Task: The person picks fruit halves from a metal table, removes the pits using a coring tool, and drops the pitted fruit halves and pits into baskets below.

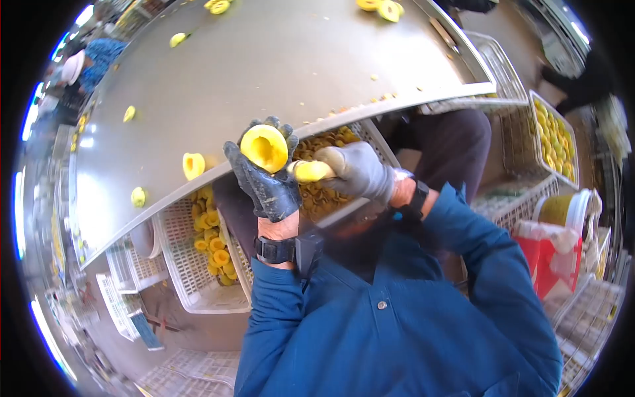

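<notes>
In the head view my left hand (268,178), in a black glove, is closed around a yellow peach half (264,149), its hollowed cut face turned up. Close beside it, my right hand (360,171) wears a grey glove. Its fingers grip a yellow peach piece (309,172) seen edge-on; whether a small tool is held with it I cannot tell. Both hands are above the near edge of the metal table (264,73). Below them sits a crate (380,142) of brownish-yellow scraps (324,202).
Peach pieces (193,165) lie scattered on the table, and a wooden-handled tool (443,34) rests near its right end. A white crate (188,264) of peach halves stands at left. Another fruit crate (554,135), a bucket (562,208) and a red container (549,258) are at right.
</notes>
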`<action>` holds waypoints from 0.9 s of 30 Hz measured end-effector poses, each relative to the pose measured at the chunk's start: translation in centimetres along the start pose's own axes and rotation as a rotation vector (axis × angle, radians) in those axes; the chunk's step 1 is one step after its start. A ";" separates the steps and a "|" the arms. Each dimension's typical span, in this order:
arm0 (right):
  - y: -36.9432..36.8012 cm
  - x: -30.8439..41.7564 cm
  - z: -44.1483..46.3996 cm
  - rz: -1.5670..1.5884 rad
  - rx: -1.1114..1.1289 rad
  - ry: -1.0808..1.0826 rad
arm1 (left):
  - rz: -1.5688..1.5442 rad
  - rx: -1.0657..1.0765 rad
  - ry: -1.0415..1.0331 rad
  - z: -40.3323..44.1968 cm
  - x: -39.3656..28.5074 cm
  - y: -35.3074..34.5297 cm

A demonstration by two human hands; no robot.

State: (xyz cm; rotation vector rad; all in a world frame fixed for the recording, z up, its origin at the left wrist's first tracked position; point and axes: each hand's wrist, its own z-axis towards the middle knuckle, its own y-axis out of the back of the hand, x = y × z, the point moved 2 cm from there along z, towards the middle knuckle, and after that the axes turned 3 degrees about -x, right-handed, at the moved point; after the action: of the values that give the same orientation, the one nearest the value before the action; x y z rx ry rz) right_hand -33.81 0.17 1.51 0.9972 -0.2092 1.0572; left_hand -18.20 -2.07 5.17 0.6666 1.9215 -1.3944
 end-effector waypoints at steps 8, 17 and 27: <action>0.8 -4.7 -4.8 -0.336 0.688 -0.466 | 1.298 -0.126 -1.255 -0.2 -7.4 8.7; 1.5 -4.4 -6.7 -0.122 0.615 -0.411 | 2.019 -0.572 -0.565 1.6 -13.3 32.8; 4.5 -2.3 -4.5 0.069 0.512 -0.424 | 1.747 0.405 -1.067 16.3 -3.4 -4.1</action>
State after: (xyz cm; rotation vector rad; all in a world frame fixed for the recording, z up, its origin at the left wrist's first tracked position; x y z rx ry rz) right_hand -39.97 2.77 0.29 1.6887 -0.3281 0.9702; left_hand -15.49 -18.98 6.86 1.0171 -0.1068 -0.5603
